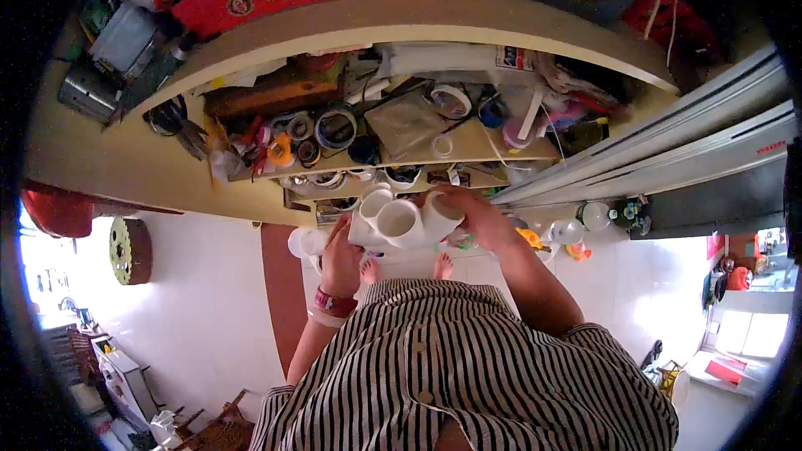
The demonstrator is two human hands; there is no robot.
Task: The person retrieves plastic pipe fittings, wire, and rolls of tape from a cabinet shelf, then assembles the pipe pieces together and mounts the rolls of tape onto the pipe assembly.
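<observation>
A white, smooth cluster of short round tubes (401,225), with at least 2 open mouths showing, is at the centre of the frame, held between 2 hands. The left hand (341,252) has its grip closed on the cluster's left side; the right hand (474,215) has its grip curled around the right side. A red wristband (335,303) circles the left wrist. Above, at upper centre, a pale wooden shelf (535,153) carries an orange roll (281,150) among other rolls.

White tube cluster (401,224), round open mouths facing camera, held aloft.
</observation>
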